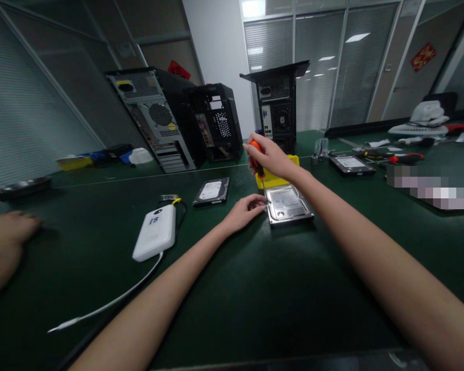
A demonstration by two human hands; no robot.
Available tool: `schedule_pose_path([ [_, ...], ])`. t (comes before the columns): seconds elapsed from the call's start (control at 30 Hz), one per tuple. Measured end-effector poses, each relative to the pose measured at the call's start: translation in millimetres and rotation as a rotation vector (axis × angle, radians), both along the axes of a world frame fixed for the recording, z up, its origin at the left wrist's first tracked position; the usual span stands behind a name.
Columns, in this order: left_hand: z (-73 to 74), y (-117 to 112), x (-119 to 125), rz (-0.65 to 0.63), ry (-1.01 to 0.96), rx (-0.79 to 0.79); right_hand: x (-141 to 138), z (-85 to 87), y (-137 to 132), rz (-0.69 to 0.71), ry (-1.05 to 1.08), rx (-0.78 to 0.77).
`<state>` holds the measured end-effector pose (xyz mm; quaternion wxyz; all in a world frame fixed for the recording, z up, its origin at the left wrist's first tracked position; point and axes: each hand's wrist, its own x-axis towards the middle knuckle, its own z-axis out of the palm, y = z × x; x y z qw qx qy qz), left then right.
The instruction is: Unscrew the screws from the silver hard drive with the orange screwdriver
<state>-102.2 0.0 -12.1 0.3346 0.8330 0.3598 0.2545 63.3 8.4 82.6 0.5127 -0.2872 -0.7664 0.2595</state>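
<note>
A silver hard drive (288,203) lies flat on the green table in front of me. My right hand (270,154) is wrapped round the orange handle of a screwdriver (257,149), held nearly upright above the drive. Its shaft points down to the drive's left edge; whether the tip sits in a screw is too small to tell. My left hand (247,211) rests on the table with curled fingers, its thumb and fingertips gripping that same left edge. Behind the drive stands a yellow holder (272,179), partly hidden by my right hand.
Another hard drive (212,191) lies left, beside a white power bank (155,233) with a cable. Computer cases (162,118) stand at the back. A third drive (351,165) and pliers (406,158) lie right. Another person's hand (7,237) rests at far left.
</note>
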Motion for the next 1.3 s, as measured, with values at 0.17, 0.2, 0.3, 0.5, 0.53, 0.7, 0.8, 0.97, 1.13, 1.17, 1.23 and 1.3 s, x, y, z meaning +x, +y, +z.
schedule_pose_path([
  [0.17, -1.5, 1.6, -0.6, -0.012, -0.003, 0.007, 0.6, 0.5, 1.9, 0.003, 0.009, 0.014],
  [0.2, -1.7, 1.7, -0.6, -0.013, -0.005, 0.006, 1.0, 1.1, 2.5, -0.002, 0.011, 0.024],
  [0.3, -1.1, 1.0, -0.1, -0.016, -0.013, 0.009, 3.0, 3.8, 3.8, -0.026, 0.011, 0.056],
  [0.5, 1.2, -1.5, 1.9, 0.004, -0.010, 0.002, 5.9, 6.1, 4.1, -0.063, 0.025, 0.105],
  [0.53, 1.2, -1.6, 2.0, 0.004, -0.008, 0.001, 5.6, 5.7, 3.9, -0.063, 0.025, 0.104],
  [0.7, 1.5, -1.8, 1.9, 0.004, -0.012, -0.006, 2.9, 2.5, 3.0, -0.006, 0.034, 0.041],
  [0.8, 2.1, -2.3, 1.7, 0.004, -0.004, -0.004, 2.3, 1.5, 3.8, 0.025, 0.034, 0.021],
  [0.97, 2.4, -3.1, 1.7, 0.004, -0.002, 0.006, 2.9, 1.4, 5.0, 0.033, 0.044, 0.022],
  [1.13, 2.5, -3.2, 1.6, 0.008, -0.003, 0.001, 2.8, 0.7, 5.9, 0.045, 0.055, 0.010],
  [1.17, 2.5, -3.0, 1.5, 0.008, -0.003, -0.001, 2.7, 0.5, 6.0, 0.045, 0.057, 0.007],
  [1.23, 2.4, -2.4, 1.4, 0.003, -0.005, -0.005, 2.7, 0.0, 6.1, 0.039, 0.059, -0.002],
  [1.3, 1.9, -1.8, 1.2, -0.002, -0.009, -0.007, 3.1, -0.3, 5.9, 0.032, 0.060, -0.011],
])
